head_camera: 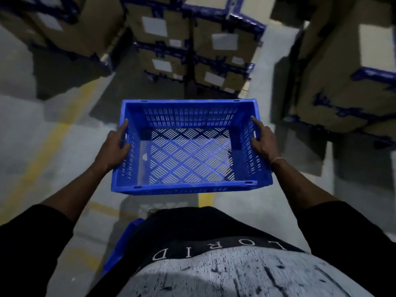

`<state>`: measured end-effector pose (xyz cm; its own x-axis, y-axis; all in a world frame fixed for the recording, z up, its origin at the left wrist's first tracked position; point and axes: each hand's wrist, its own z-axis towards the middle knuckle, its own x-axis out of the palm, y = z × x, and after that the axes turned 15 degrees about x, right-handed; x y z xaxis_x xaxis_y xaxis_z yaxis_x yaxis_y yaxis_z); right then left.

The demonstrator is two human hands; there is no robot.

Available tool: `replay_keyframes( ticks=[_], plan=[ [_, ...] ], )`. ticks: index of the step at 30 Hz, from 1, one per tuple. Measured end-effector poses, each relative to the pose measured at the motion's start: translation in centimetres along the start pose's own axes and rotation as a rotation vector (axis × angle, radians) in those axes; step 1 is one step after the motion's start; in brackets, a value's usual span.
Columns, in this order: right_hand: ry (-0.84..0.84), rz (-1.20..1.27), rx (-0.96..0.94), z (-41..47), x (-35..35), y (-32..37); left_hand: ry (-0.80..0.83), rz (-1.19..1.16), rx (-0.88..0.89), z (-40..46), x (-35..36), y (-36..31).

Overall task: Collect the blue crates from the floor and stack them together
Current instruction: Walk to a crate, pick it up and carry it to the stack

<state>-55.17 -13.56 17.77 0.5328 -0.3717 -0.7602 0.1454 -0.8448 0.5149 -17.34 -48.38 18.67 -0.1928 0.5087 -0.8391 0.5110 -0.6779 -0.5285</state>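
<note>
An empty blue slotted crate hangs in the air in front of my torso, level and open side up. My left hand grips its left wall at the handle slot. On the opposite wall my right hand holds the crate the same way. A second blue crate shows only as a strip of rim low at my left side, mostly hidden behind my shirt.
Stacks of taped cardboard boxes stand ahead, with more boxes at the far left and at the right. The grey concrete floor carries a yellow painted line running diagonally on the left.
</note>
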Motion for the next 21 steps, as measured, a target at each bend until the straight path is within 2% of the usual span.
replay_keyframes(
  ticks=[5, 10, 21],
  plan=[
    [-0.114, 0.089, 0.092, -1.4, -5.8, -7.5, 0.085, 0.022, 0.167, 7.7, 2.9, -7.5],
    [-0.218, 0.214, 0.236, -3.1, -10.0, -13.2, 0.176, -0.090, 0.317, 16.1, 5.4, -13.9],
    [-0.441, 0.369, 0.644, -4.2, -13.9, -21.2, 0.459, -0.027, 0.717, 36.0, 12.8, -29.7]
  ],
)
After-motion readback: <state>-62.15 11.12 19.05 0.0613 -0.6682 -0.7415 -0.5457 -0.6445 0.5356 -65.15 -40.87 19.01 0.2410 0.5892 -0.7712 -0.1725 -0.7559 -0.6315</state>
